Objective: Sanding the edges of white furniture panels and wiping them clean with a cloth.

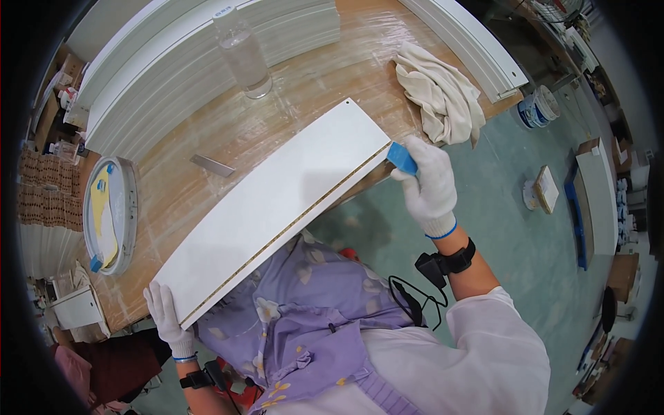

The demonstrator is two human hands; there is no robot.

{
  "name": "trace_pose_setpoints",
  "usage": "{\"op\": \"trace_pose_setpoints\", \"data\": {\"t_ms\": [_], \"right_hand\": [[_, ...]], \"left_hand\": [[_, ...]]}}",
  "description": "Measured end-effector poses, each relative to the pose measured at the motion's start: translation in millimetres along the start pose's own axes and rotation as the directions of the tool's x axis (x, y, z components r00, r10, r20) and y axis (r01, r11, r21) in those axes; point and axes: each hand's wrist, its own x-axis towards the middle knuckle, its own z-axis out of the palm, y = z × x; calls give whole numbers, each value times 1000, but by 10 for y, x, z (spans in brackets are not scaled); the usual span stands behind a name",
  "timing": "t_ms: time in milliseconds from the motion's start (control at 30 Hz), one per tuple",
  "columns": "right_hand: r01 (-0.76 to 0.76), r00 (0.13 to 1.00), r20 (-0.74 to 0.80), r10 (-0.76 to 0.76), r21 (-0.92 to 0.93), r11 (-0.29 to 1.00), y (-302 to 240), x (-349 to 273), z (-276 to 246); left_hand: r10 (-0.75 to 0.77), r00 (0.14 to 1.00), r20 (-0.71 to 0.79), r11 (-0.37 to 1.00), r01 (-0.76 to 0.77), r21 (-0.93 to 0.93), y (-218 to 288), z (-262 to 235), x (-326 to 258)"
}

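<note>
Two hands in white gloves are busy with a long white board [277, 200] that lies slanted over the near edge of a wooden table [228, 131]. The left hand [166, 315] grips the board's near end, its fingers curled round the corner. The right hand [430, 183] is at the far end, with its fingers pinched shut on a small blue scraper [401, 158] that touches the board's raw brown edge. Just behind that hand lies a crumpled white rag [443, 97]. A clear plastic bottle [243, 57] stands farther back on the table, near stacked white panels [187, 55]. A flat metal blade [212, 165] lies beside the board. A round lid [111, 214] rests at the table's left end.
</note>
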Motion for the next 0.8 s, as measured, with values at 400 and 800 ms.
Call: {"op": "trace_pose_setpoints", "data": {"t_ms": [400, 800], "right_hand": [[62, 992, 107, -64, 22, 998, -77, -26, -2], [-458, 878, 8, 479, 312, 833, -66, -44, -171]], "left_hand": [[-4, 1000, -18, 998, 3, -59, 34, -55, 37], [-4, 1000, -9, 1000, 4, -6, 46, -163, 152]]}}
